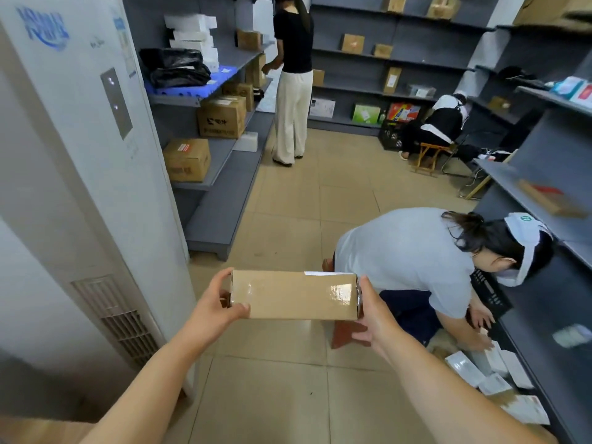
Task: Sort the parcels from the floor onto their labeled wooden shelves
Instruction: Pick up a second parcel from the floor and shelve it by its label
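Note:
I hold a long brown cardboard parcel [293,294] sealed with clear tape level in front of me, above the tiled floor. My left hand [216,302] grips its left end and my right hand [371,315] grips its right end. A white label edge shows on the parcel's top right. Grey shelves [221,155] with several boxes run along the left. More grey shelves [544,216] stand on the right. White flat parcels [493,373] lie on the floor at the lower right.
A tall white air-conditioning unit [96,174] stands close on my left. A crouching person in a grey shirt [413,257] blocks the right aisle. Another person stands [293,78] at the far left shelf, and a third sits [442,123] at the back right.

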`<state>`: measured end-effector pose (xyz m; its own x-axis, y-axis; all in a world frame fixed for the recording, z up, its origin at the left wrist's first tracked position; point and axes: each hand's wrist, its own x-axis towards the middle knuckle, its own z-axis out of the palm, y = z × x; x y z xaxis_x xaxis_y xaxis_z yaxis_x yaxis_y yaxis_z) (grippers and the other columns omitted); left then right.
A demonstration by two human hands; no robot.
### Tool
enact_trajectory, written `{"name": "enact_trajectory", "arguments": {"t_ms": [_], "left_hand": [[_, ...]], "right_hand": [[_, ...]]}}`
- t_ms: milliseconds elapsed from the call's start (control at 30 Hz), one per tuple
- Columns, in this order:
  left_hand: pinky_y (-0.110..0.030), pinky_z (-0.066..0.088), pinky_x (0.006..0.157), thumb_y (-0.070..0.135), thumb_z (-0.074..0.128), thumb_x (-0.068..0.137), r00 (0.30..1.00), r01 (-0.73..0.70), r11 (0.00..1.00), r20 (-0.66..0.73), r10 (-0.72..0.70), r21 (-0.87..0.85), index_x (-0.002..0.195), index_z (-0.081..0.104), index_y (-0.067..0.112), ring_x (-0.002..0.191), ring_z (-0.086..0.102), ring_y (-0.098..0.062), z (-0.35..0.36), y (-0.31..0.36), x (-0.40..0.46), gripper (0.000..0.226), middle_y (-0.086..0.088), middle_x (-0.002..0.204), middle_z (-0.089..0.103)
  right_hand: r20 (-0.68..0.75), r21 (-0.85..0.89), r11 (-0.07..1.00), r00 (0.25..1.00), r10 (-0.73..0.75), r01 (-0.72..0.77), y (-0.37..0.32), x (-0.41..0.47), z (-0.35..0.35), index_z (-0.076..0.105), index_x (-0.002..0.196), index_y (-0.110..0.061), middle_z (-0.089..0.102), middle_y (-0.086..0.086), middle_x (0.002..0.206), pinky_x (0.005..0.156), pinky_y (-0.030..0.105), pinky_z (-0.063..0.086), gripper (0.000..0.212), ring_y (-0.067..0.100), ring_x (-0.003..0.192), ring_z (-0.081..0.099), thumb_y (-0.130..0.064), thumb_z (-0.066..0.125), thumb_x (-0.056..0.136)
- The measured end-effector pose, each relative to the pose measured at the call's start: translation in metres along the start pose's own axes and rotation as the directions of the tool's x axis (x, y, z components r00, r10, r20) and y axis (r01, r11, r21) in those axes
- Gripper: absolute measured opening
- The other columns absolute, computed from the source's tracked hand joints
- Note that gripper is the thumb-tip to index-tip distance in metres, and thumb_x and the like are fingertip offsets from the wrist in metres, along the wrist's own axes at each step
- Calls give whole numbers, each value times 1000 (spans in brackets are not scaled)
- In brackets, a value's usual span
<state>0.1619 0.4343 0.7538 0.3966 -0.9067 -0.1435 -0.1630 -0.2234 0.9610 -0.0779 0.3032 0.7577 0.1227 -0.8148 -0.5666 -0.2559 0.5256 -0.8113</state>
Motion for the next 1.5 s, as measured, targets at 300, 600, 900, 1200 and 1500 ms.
{"name": "enact_trajectory", "arguments": {"t_ms": [300,600,900,1200,1500], "left_hand": [[-15,49,66,0,59,84,995,-55,985,-95,39,-162,116,39,20,88,56,-6,0,2,-6,43,6,102,55],[-40,46,88,28,61,84,995,-30,980,-101,10,-196,101,39,23,94,54,-16,-7,-7,3,28,0,103,51],[-32,34,98,20,70,77,998,10,998,-63,-15,-67,141,17,24,121,44,-17,0,-13,27,83,-2,125,45],[-37,18,111,15,64,80,965,-107,964,-209,160,242,146,17,26,141,13,-18,0,15,88,82,-4,153,19],[-34,39,100,35,69,71,993,-83,959,98,58,272,136,37,21,119,48,-19,9,46,165,74,2,128,51]], "right_hand": [[-12,94,993,998,-69,69,-11,-7,15,52,109,-33,53,-2,121,86,50,53,28,22,111,52,-50,51,87],[33,355,922,984,-175,152,-21,-2,17,50,104,-16,64,7,110,98,42,45,20,19,93,61,-16,59,86],[33,466,849,955,-295,247,-51,20,-1,50,127,-5,64,15,119,85,33,45,68,31,114,58,-17,73,64],[-5,524,796,935,-354,304,-105,60,-21,53,90,-8,61,11,86,68,37,49,19,27,80,60,-16,59,74],[24,488,826,941,-337,284,-160,123,-39,55,102,-11,56,23,109,93,63,41,49,39,98,58,-26,67,58]]}}
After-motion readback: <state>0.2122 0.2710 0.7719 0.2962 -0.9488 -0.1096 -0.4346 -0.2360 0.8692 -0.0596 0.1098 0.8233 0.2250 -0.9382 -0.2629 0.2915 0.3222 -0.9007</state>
